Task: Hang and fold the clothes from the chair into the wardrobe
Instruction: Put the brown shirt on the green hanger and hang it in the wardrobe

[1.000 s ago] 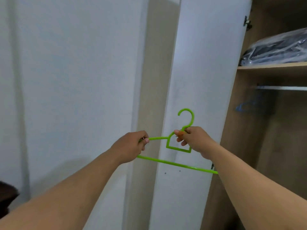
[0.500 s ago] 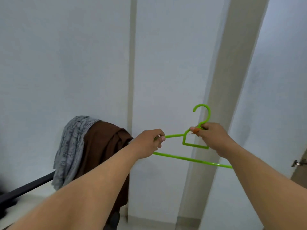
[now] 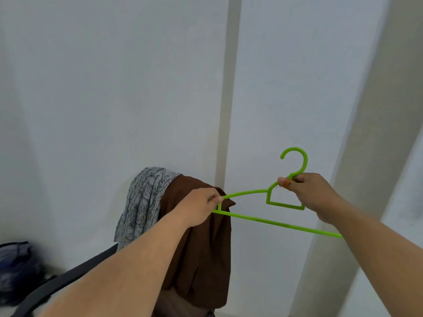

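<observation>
Both hands grip a green hanger [image 3: 283, 203], left hand [image 3: 198, 208] its shoulder, right hand [image 3: 311, 195] its neck, centre-right of frame.

Both bare forearms are reaching forward and upward from the bottom of the view, held apart from each other. The left hand [image 3: 198, 208] is sitting lower, its fingers curling inward with the thumb and fingertips pinching the left end of the green hanger [image 3: 274, 221]. The right hand [image 3: 313, 196] is sitting higher, its fingers curling round the hanger's neck just below the hook, knuckles facing the camera.
</observation>
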